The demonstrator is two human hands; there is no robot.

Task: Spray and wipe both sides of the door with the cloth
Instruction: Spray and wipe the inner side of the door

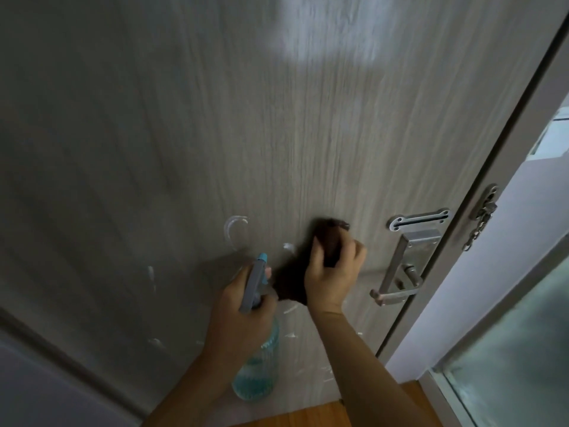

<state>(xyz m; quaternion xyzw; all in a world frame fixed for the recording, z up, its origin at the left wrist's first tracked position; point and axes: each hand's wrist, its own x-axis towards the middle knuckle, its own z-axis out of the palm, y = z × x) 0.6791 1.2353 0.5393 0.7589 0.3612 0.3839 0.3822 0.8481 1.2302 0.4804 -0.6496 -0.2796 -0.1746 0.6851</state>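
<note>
The right hand point(334, 272) pressed the dark cloth point(295, 272), fingers curled round it, against the grey door point(215, 134) left of the lever handle point(397, 291), while the left hand point(243, 309) gripped the blue spray bottle point(258, 365).

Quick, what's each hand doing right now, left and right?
Left hand: grips the spray bottle by its neck.
Right hand: grips the dark cloth, pressing it against the door.
</note>
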